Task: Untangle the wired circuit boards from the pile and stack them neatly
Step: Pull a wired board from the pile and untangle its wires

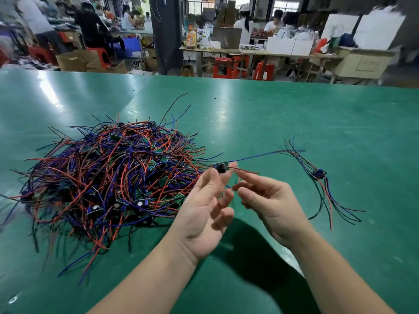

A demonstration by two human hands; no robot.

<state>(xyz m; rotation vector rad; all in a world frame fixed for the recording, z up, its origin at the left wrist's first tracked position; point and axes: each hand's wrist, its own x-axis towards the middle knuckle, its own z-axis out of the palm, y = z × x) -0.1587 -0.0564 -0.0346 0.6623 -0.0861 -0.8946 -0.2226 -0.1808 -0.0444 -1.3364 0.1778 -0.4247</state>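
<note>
A big tangled pile (108, 180) of small green circuit boards with red, blue and black wires lies on the left of the green table (294, 114). My left hand (204, 211), palm up, pinches one small circuit board (221, 168) between thumb and fingertips just right of the pile. A blue wire runs from that board to the right and a red wire (247, 171) sticks out beside it. My right hand (269, 200) pinches a thin red wire end below the board. A small stack of separated boards (318, 174) with fanned wires lies to the right.
The table's far edge runs across the top of the view. Beyond it stand other work tables, red stools (263, 71), cardboard boxes and several seated people. The green surface in front of and right of my hands is bare.
</note>
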